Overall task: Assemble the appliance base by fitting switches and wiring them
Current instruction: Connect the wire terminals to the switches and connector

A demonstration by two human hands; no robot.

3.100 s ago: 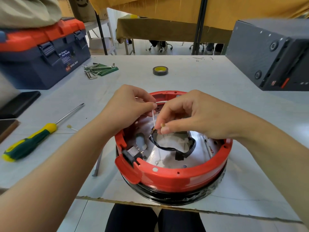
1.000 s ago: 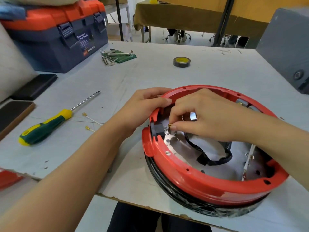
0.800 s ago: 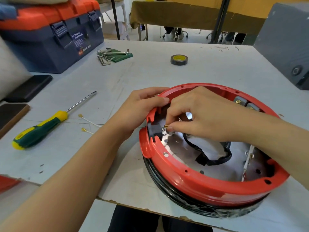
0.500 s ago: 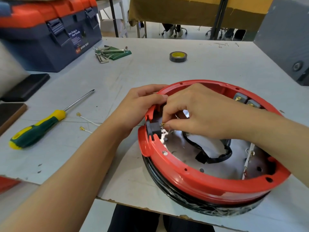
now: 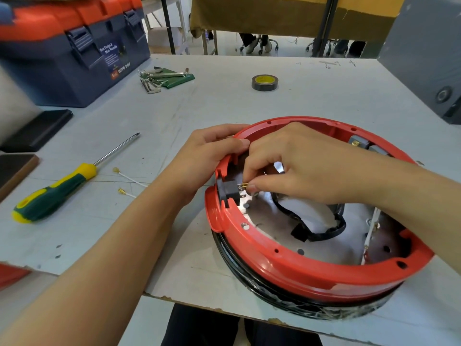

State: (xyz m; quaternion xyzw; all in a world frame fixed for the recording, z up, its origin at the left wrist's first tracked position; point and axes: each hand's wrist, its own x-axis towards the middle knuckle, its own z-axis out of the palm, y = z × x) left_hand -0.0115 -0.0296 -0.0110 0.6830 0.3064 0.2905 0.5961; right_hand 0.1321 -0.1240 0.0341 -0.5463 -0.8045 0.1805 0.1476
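Barely shifted since half a second ago: right hand [image 5: 296,168] pinching brass terminal [image 5: 244,185] at switch [image 5: 229,192] prongs just beside fingertips; left hand [image 5: 209,156] curled over base [image 5: 311,270] rim, probably steadying it

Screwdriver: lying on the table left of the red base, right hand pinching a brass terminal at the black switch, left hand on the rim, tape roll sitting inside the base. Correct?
One error: the tape roll is not inside the red base; the head view shows it on the table beyond the base. The screwdriver, right hand, brass terminal, black switch and left hand are as stated.
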